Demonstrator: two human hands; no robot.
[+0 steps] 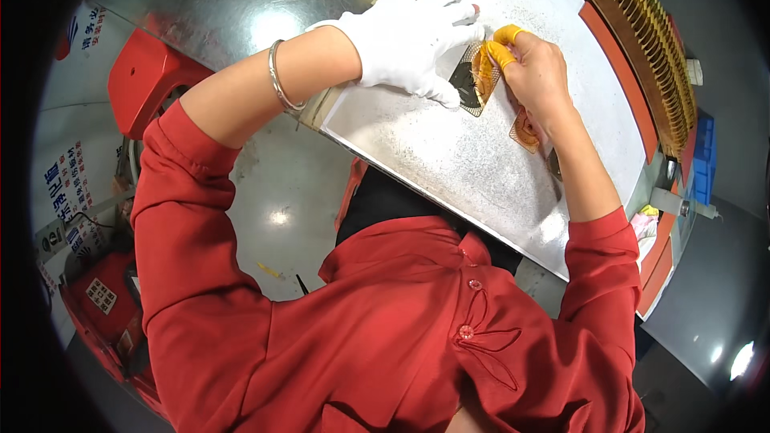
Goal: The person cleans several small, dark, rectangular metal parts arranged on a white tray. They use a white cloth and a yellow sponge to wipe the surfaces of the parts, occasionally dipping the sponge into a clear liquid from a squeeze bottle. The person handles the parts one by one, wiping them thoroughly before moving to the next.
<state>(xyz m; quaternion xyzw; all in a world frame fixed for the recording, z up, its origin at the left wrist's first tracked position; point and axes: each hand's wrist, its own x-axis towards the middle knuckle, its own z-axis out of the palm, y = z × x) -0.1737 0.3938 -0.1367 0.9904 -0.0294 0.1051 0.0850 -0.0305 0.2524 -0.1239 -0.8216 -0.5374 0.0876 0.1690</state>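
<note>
A small four-sided piece of gold-brown lattice (474, 80), with a dark patch on its left part and an amber one on its right, lies on the speckled white work surface (417, 132). My left hand (405, 44), in a white glove, spreads its fingers beside it; the thumb and a fingertip reach its left and upper edges. On the piece's right edge, my right hand (533, 64) pinches with finger and thumb in yellow finger covers. A second brownish lattice piece (525, 131) lies under the right wrist, partly hidden.
A rack with a row of gold-coloured pieces (642, 32) curves along the far right, behind an orange-red strip (622, 72). A metal tabletop (241, 8) is at the upper left, a red stool (152, 76) below it. At right stand a blue bin (704, 159) and a whitish bottle (670, 201).
</note>
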